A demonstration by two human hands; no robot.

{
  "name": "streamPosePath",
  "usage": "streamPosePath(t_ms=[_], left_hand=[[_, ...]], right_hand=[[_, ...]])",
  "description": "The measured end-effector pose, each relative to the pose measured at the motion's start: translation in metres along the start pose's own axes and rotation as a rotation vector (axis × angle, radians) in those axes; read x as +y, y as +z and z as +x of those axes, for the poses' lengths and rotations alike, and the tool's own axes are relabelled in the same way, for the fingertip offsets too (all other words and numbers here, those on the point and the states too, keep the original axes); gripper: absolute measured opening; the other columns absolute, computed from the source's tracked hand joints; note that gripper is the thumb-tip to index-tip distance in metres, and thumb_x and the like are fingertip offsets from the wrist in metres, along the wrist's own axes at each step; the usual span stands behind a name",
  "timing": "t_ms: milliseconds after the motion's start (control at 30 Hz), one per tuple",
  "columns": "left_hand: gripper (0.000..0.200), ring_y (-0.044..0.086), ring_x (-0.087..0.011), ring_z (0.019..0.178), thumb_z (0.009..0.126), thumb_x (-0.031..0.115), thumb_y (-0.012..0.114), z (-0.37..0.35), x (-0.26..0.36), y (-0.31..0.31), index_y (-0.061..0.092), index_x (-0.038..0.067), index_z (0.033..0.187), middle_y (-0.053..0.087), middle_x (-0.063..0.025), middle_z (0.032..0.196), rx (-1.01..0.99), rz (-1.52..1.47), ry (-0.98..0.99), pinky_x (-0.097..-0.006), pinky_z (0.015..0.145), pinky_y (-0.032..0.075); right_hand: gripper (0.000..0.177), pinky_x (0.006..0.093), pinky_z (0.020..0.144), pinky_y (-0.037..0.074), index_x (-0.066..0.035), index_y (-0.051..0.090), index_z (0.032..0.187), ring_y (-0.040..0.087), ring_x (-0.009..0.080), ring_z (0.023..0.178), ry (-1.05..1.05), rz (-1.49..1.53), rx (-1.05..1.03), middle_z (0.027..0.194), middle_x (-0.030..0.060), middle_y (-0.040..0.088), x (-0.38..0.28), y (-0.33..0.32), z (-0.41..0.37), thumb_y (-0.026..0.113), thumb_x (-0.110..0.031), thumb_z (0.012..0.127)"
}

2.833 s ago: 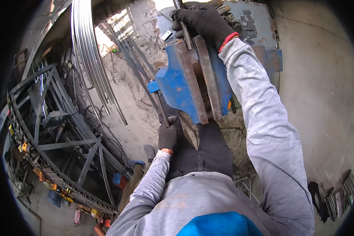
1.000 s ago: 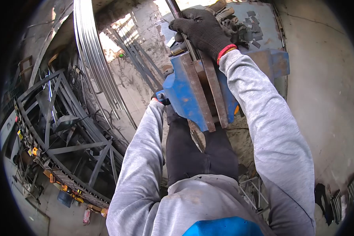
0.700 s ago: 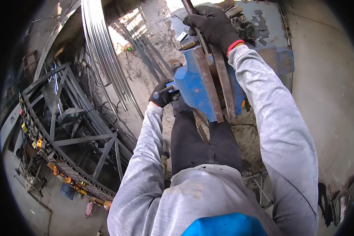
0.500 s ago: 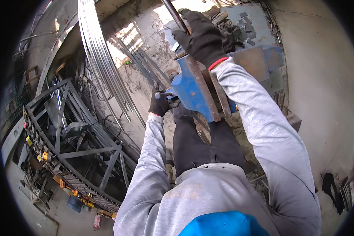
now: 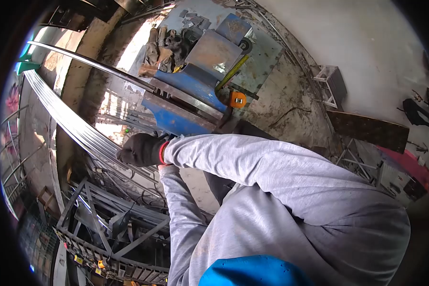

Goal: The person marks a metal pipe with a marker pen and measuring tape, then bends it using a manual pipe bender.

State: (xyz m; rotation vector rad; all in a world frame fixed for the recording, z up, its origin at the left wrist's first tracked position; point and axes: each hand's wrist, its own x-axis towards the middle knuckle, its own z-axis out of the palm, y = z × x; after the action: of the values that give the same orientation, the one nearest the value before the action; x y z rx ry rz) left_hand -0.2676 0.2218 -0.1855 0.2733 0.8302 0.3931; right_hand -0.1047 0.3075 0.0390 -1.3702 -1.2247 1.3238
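A blue bench vise [image 5: 176,114] stands in front of me, its rusty jaws lying diagonally. One end of a long metal tube [image 5: 95,63] meets the left end of the jaws, and the rest runs up to the left. My right hand [image 5: 140,149], in a black glove with a red cuff, is closed like a fist beside the vise's near side, over a bundle of shiny tubes [image 5: 76,119]. What its fingers hold, if anything, is hidden. My left sleeve [image 5: 181,198] ends under my right wrist, and the left hand's fingers are covered there.
Behind the vise lie a heap of work gloves [image 5: 169,47] and small metal plates [image 5: 195,21]. An orange tape measure [image 5: 237,99] sits at the vise's right, near a yellow strip [image 5: 231,75]. A dark steel frame [image 5: 114,224] stands at lower left, a brown board [image 5: 367,131] at right.
My right hand has left the tube above the vise and come down to the left beside my left hand. The view has turned, and the tube now extends left from the jaws.
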Motion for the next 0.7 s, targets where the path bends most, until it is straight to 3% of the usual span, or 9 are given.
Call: streamPosePath(t_ms=[167, 267, 300, 367, 500, 567, 600, 633, 700], left_hand=[[0.049, 0.052, -0.0283, 0.136, 0.101, 0.040, 0.062, -0.055, 0.033, -0.024, 0.055, 0.016, 0.143, 0.060, -0.0081, 0.143, 0.142, -0.132, 0.057, -0.0453, 0.115, 0.042], [0.054, 0.058, -0.0323, 0.131, 0.091, 0.034, 0.074, -0.104, 0.097, 0.149, 0.061, 0.013, 0.140, 0.064, -0.0143, 0.139, 0.116, 1.889, 0.468, -0.0446, 0.111, 0.045], [0.050, 0.063, -0.0327, 0.125, 0.088, 0.034, 0.077, -0.094, 0.095, 0.128, 0.067, 0.012, 0.132, 0.070, -0.0136, 0.129, 0.147, 1.936, 0.511, -0.0444, 0.107, 0.049], [0.047, 0.069, -0.0321, 0.115, 0.086, 0.035, 0.080, -0.086, 0.100, 0.100, 0.071, 0.009, 0.124, 0.074, -0.0144, 0.118, 0.523, 1.841, 0.360, -0.0440, 0.098, 0.054], [0.036, 0.073, -0.0330, 0.092, 0.092, 0.033, 0.074, -0.075, 0.114, 0.178, 0.072, 0.008, 0.118, 0.077, -0.0121, 0.100, 0.581, 1.256, 1.072, -0.0434, 0.080, 0.058], [0.031, 0.071, -0.0316, 0.082, 0.097, 0.028, 0.066, -0.083, 0.139, 0.180, 0.072, 0.002, 0.114, 0.073, -0.0133, 0.095, 0.138, -0.158, 0.164, -0.0427, 0.076, 0.060], [0.027, 0.065, -0.0266, 0.071, 0.097, 0.028, 0.061, -0.078, 0.137, 0.192, 0.071, 0.005, 0.108, 0.067, -0.0084, 0.079, 0.370, 0.212, 0.445, -0.0508, 0.074, 0.057], [0.020, 0.061, -0.0253, 0.068, 0.095, 0.020, 0.057, -0.064, 0.152, 0.171, 0.067, 0.003, 0.095, 0.059, -0.0079, 0.071, 0.176, -0.060, 0.246, -0.0559, 0.075, 0.057], [0.015, 0.061, -0.0281, 0.070, 0.089, 0.015, 0.057, -0.077, 0.147, 0.223, 0.061, 0.002, 0.084, 0.055, -0.0095, 0.069, 0.330, 0.036, 0.257, -0.0556, 0.076, 0.057]], right_hand=[[0.030, 0.0469, 0.089, 0.055, -0.010, 0.074, 0.109, 0.071, 0.0400, 0.099, 0.005, -0.027, -0.052, 0.103, 0.0182, 0.074, -0.005, -0.011, -0.027, 0.060, -0.031, 0.093], [0.032, 0.0470, 0.092, 0.055, -0.013, 0.074, 0.114, 0.070, 0.0400, 0.101, -0.094, 0.023, 0.013, 0.106, 0.0185, 0.074, -0.010, -0.031, -0.053, 0.059, -0.034, 0.095], [0.033, 0.0461, 0.095, 0.054, -0.013, 0.073, 0.116, 0.070, 0.0389, 0.105, -0.116, 0.077, 0.020, 0.110, 0.0184, 0.074, -0.002, -0.031, -0.056, 0.060, -0.035, 0.096], [0.034, 0.0417, 0.100, 0.053, -0.007, 0.069, 0.127, 0.068, 0.0388, 0.116, -0.190, 0.065, -0.025, 0.118, 0.0185, 0.073, 0.000, -0.036, -0.056, 0.058, -0.026, 0.100], [0.043, 0.0402, 0.107, 0.049, -0.007, 0.062, 0.137, 0.064, 0.0384, 0.123, -0.132, 0.205, -0.074, 0.129, 0.0220, 0.068, -0.018, -0.059, -0.081, 0.058, -0.031, 0.103], [0.059, 0.0462, 0.116, 0.039, -0.010, 0.055, 0.146, 0.053, 0.0402, 0.135, -0.289, -0.082, -0.040, 0.140, 0.0244, 0.060, -0.023, -0.084, -0.108, 0.064, -0.041, 0.096], [0.061, 0.0509, 0.120, 0.032, -0.014, 0.055, 0.146, 0.046, 0.0420, 0.141, -0.284, -0.378, 0.022, 0.147, 0.0236, 0.053, -0.022, -0.100, -0.124, 0.067, -0.043, 0.093], [0.064, 0.0556, 0.123, 0.024, -0.017, 0.056, 0.146, 0.038, 0.0438, 0.146, -0.274, -0.671, 0.086, 0.154, 0.0228, 0.047, -0.022, -0.112, -0.138, 0.070, -0.044, 0.090], [0.067, 0.0630, 0.123, 0.014, -0.023, 0.056, 0.146, 0.025, 0.0458, 0.152, -0.151, -0.882, 0.112, 0.160, 0.0204, 0.036, -0.012, -0.132, -0.137, 0.072, -0.046, 0.086]])
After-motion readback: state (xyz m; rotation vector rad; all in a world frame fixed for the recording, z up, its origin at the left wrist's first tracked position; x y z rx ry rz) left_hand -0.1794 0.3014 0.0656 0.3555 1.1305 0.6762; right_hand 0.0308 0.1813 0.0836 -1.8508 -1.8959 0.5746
